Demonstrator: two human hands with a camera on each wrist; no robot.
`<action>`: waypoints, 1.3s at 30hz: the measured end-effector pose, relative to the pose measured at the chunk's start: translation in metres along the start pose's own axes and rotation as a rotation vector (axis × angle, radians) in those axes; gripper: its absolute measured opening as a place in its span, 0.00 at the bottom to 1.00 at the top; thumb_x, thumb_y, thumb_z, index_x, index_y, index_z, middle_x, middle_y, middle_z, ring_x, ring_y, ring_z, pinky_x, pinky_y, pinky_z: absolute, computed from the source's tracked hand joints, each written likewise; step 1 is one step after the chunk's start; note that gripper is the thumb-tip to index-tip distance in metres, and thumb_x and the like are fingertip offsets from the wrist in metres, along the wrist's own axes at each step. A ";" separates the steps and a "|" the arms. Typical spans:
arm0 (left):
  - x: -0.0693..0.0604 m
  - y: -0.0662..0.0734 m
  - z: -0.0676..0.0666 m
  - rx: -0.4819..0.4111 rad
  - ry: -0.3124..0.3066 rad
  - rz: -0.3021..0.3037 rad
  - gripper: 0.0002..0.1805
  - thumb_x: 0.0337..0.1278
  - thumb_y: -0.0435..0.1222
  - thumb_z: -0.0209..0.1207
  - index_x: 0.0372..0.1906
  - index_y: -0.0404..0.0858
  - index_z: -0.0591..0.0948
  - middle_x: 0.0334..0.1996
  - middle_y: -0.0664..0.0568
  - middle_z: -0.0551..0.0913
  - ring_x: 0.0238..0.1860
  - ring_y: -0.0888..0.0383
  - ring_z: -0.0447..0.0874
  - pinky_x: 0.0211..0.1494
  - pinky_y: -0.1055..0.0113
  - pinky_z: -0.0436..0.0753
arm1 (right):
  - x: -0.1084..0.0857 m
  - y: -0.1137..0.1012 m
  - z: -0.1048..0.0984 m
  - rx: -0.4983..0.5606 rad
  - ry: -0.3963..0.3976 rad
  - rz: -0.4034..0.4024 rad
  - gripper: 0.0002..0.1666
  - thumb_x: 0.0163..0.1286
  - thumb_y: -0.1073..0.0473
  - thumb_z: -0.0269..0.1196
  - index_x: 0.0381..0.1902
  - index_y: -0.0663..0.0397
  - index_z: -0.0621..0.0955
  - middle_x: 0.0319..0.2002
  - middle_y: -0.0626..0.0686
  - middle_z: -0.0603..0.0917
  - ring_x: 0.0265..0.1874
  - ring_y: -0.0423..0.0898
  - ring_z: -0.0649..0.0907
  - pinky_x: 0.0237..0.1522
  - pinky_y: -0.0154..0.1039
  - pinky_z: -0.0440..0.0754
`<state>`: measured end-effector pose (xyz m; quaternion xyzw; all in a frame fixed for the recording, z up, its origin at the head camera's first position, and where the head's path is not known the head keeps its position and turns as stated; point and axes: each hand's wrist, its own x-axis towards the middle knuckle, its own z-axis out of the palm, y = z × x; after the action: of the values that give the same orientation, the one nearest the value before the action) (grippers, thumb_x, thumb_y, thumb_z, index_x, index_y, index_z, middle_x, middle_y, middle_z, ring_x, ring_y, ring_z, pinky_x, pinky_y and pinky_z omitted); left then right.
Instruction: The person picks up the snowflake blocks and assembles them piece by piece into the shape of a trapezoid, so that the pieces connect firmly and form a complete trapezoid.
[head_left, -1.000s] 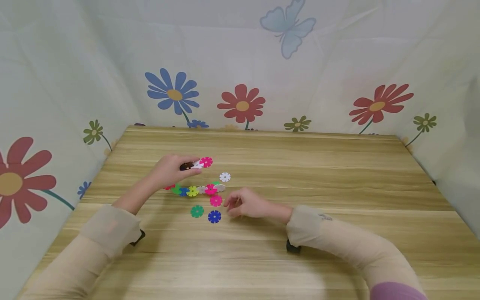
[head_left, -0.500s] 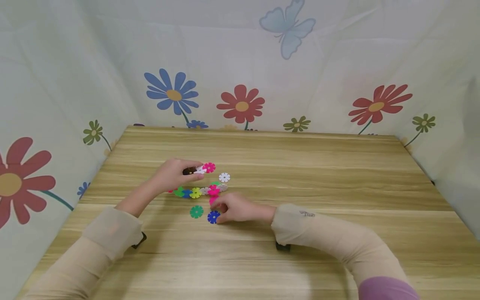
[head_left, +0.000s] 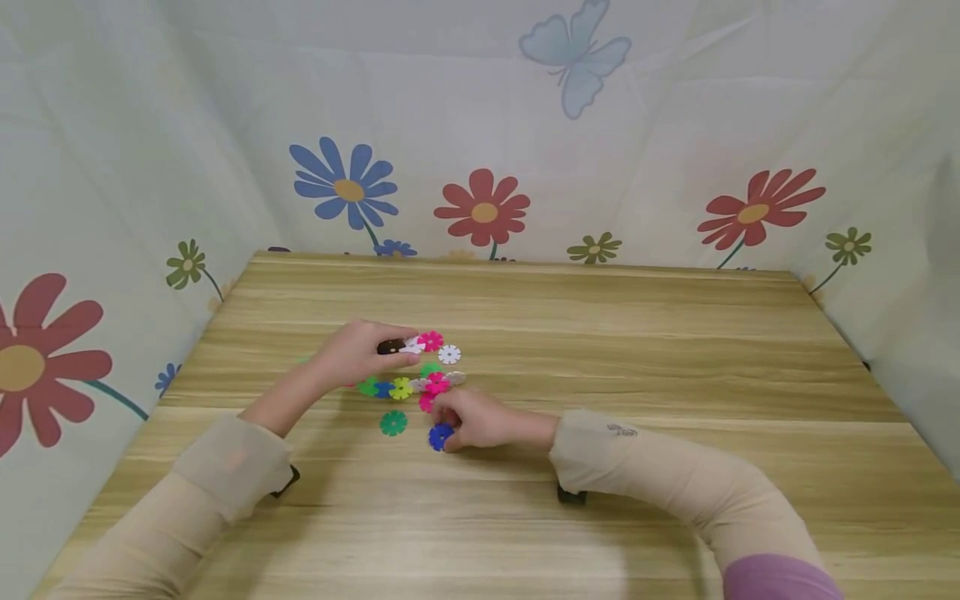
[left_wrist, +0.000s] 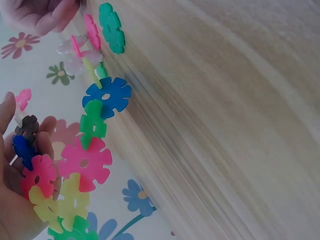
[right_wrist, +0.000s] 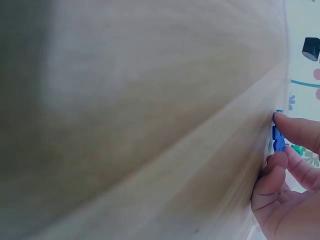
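Observation:
In the head view my left hand (head_left: pixel 354 354) grips a chain of slotted plastic flower discs near its end, where a brown, a white and a pink disc (head_left: pixel 431 342) show. The chain (left_wrist: pixel 85 164) loops round below the hand, through pink, yellow, green and blue discs, as the left wrist view shows. Its other stretch (head_left: pixel 401 388) runs across just above the table. My right hand (head_left: pixel 483 419) pinches a single blue disc (head_left: pixel 439 437) between thumb and fingers, low over the tabletop; the right wrist view shows this blue disc (right_wrist: pixel 278 137) edge-on.
A loose green disc (head_left: pixel 393 423) lies left of the blue one. One white disc (head_left: pixel 450 354) lies beyond the chain, close to its pink end. A pink disc (head_left: pixel 427 403) is partly hidden by my right fingers. The wood-grain table (head_left: pixel 637 350) meets a flower-printed curtain (head_left: pixel 660 125) behind.
My right hand has moved left onto the blue disc, taken hold of it and shifted it slightly right. My left hand has carried the chain right and a little nearer.

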<state>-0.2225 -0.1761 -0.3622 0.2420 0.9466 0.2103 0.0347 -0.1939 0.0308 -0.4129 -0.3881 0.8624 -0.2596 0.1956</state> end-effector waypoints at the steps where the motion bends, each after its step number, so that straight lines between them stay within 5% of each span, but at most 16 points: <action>1: 0.000 0.001 0.000 0.001 -0.002 0.001 0.26 0.50 0.53 0.57 0.53 0.44 0.76 0.39 0.52 0.83 0.36 0.60 0.78 0.41 0.64 0.78 | -0.001 0.000 -0.001 0.015 0.000 0.007 0.15 0.47 0.62 0.69 0.34 0.54 0.76 0.26 0.47 0.76 0.27 0.38 0.72 0.29 0.26 0.71; 10: 0.003 0.010 0.002 -0.002 0.000 0.058 0.24 0.50 0.48 0.59 0.52 0.42 0.77 0.35 0.54 0.83 0.32 0.61 0.76 0.37 0.68 0.77 | -0.011 0.008 -0.005 0.195 0.019 0.007 0.11 0.49 0.73 0.62 0.31 0.59 0.73 0.21 0.48 0.72 0.23 0.38 0.70 0.24 0.26 0.69; 20: 0.004 0.017 0.007 0.016 -0.007 0.140 0.24 0.49 0.49 0.59 0.51 0.43 0.78 0.30 0.57 0.82 0.28 0.65 0.73 0.32 0.73 0.74 | -0.027 0.018 -0.026 0.573 0.107 0.083 0.11 0.51 0.78 0.55 0.34 0.68 0.71 0.25 0.52 0.72 0.24 0.40 0.73 0.25 0.35 0.79; 28: 0.003 0.026 0.011 0.044 -0.017 0.195 0.25 0.47 0.49 0.60 0.51 0.42 0.78 0.37 0.52 0.83 0.24 0.63 0.68 0.24 0.74 0.67 | -0.037 0.024 -0.048 0.703 0.202 0.100 0.10 0.53 0.78 0.55 0.36 0.71 0.71 0.27 0.56 0.72 0.23 0.42 0.76 0.33 0.51 0.80; 35: 0.002 0.033 0.015 0.074 -0.005 0.207 0.24 0.46 0.50 0.60 0.50 0.42 0.78 0.39 0.52 0.84 0.26 0.63 0.72 0.24 0.76 0.69 | -0.045 0.026 -0.061 0.782 0.258 0.167 0.11 0.55 0.77 0.54 0.38 0.71 0.70 0.28 0.55 0.72 0.24 0.46 0.79 0.31 0.43 0.82; 39: 0.001 0.035 0.017 0.071 0.012 0.216 0.26 0.46 0.53 0.59 0.49 0.42 0.79 0.41 0.52 0.83 0.27 0.64 0.75 0.24 0.77 0.69 | -0.047 0.025 -0.066 0.811 0.270 0.198 0.11 0.57 0.75 0.55 0.40 0.71 0.70 0.28 0.54 0.72 0.24 0.48 0.80 0.33 0.46 0.82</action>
<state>-0.2054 -0.1412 -0.3627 0.3424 0.9220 0.1806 -0.0027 -0.2145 0.1010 -0.3694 -0.1579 0.7417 -0.6055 0.2414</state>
